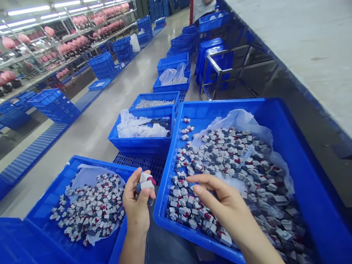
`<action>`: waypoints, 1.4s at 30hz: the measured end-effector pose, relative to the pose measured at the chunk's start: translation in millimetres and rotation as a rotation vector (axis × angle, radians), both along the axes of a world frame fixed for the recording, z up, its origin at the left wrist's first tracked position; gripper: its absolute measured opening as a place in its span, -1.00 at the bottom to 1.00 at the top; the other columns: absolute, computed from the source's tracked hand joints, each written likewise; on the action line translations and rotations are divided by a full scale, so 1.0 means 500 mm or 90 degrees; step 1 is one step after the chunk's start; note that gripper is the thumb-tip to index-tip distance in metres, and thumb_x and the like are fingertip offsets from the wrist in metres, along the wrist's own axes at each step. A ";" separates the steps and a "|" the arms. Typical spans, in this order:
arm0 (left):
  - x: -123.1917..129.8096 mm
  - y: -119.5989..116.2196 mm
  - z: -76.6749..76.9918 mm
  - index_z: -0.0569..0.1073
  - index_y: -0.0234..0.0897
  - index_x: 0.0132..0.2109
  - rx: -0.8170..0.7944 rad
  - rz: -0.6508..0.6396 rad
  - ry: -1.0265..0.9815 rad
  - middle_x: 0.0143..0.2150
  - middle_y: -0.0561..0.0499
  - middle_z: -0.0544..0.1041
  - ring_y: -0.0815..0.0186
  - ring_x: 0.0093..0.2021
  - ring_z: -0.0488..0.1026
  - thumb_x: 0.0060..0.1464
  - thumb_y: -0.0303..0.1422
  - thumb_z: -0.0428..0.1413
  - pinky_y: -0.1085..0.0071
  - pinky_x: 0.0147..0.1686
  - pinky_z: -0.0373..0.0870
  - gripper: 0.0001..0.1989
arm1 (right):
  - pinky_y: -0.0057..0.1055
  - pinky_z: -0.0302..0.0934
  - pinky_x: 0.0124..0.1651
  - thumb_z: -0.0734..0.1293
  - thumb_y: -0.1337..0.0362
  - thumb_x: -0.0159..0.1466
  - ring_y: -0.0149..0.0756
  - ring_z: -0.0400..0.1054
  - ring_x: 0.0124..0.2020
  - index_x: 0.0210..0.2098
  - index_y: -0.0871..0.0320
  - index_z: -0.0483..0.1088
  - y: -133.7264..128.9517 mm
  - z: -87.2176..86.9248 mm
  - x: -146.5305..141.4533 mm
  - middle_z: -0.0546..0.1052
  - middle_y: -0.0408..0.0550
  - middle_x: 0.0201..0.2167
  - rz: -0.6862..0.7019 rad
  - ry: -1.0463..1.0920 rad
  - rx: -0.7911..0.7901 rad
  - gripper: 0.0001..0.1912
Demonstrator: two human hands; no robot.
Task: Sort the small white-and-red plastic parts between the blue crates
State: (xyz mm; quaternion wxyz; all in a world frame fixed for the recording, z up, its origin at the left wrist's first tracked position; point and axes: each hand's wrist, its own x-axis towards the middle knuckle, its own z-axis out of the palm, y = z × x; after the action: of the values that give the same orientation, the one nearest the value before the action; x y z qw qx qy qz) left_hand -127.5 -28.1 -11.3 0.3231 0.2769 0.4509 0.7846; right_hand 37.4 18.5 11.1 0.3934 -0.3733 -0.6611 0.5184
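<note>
- Left hand pinches a small grey-white-red plastic part between fingertips, long axis roughly level, red end pointing right, above the gap between two blue crates.
- Right hand, fingers loosely curled and holding nothing visible, rests on the parts heap near the right crate's near-left corner.

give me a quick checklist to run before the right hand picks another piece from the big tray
1. Left hand grips small parts between its fingers: ok.
2. Right hand is over the pile of parts: ok.
3. Right hand is free to pick: cannot tell, fingers curl downward.
4. Right tray has plenty of parts: ok.
5. Left tray has room beside its pile: ok.
</note>
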 end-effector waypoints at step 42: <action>0.048 -0.040 0.053 0.36 -0.28 -0.04 -0.227 -0.374 0.028 -0.31 -0.07 0.44 0.35 -0.43 0.36 0.10 -0.25 -0.12 0.54 -0.64 0.23 -0.65 | -0.47 0.10 -0.43 0.23 0.19 0.21 -0.43 0.21 -0.60 -0.20 0.13 0.32 -0.014 -0.010 -0.025 0.32 -0.23 -0.65 0.094 0.040 0.059 -0.79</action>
State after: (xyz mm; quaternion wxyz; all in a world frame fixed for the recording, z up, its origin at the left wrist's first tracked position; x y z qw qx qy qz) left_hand -103.6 -48.1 15.1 0.5686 0.3513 0.4886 0.5608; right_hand 24.8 11.3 6.3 0.3920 -0.2885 -0.6974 0.5262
